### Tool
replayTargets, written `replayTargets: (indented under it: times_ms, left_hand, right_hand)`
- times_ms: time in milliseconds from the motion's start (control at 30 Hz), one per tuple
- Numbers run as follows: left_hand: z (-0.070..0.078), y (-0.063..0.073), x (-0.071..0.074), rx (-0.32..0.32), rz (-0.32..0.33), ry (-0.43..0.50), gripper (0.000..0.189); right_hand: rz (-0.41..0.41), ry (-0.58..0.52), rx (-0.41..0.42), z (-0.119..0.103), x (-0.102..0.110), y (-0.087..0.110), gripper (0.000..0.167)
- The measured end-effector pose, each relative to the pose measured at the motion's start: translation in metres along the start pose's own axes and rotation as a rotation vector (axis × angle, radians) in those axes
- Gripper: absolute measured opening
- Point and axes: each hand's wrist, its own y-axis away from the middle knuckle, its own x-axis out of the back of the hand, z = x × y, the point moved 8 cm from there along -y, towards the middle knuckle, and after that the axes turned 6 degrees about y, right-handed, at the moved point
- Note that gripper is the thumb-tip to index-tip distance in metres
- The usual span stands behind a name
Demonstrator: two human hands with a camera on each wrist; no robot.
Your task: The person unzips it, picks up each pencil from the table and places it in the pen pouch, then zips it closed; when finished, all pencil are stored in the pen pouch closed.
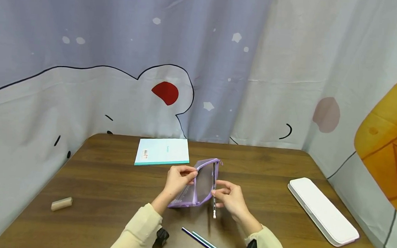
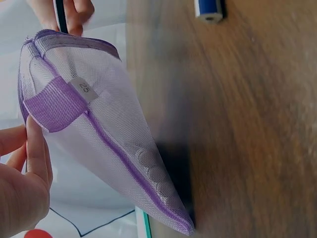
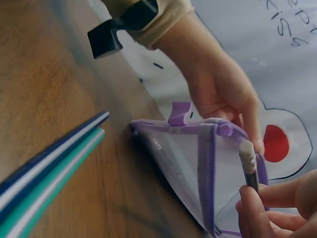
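Observation:
A see-through mesh zip pouch with purple edging stands tilted on the table, its mouth spread towards the right. My left hand pinches the pouch's upper rim; in the left wrist view its fingers touch the edge beside a purple tab. With my right hand I hold a dark pencil with a white eraser between thumb and fingers. The pencil lies along the pouch's open mouth, eraser end towards me. Two striped pencils, one navy and one teal, lie on the table near my right forearm.
A pale blue booklet lies at the back of the table. On the right is a long white case, closed. A beige eraser-like block sits at the left. Patterned curtains hang behind the table.

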Motion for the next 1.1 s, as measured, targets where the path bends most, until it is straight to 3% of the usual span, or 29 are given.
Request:
replayTargets:
  times_ms: [267,567,700,867,1100]
  left_hand:
    - [-0.001,0.005,-0.011,0.008,-0.066,-0.017,0.016]
    - [-0.003,0.009,-0.02,0.024,-0.131,-0.039,0.017]
    - [-0.003,0.008,-0.018,0.035,-0.127,-0.031,0.018]
    - [0.0,0.007,-0.016,0.03,-0.117,-0.023,0.017]
    - [0.014,0.01,-0.011,0.025,-0.089,0.0,0.016]
  right_hand:
    - [0.074,0.01,-0.051,0.01,-0.006,-0.013,0.041]
    - [0.097,-0.002,-0.083,0.009,-0.015,-0.019,0.04]
    - [0.075,0.052,-0.048,0.005,-0.023,-0.025,0.042]
    - [0.043,0.22,0.04,-0.002,-0.03,-0.026,0.037]
    - [0.065,0.287,0.195,-0.02,-0.018,-0.007,0.023]
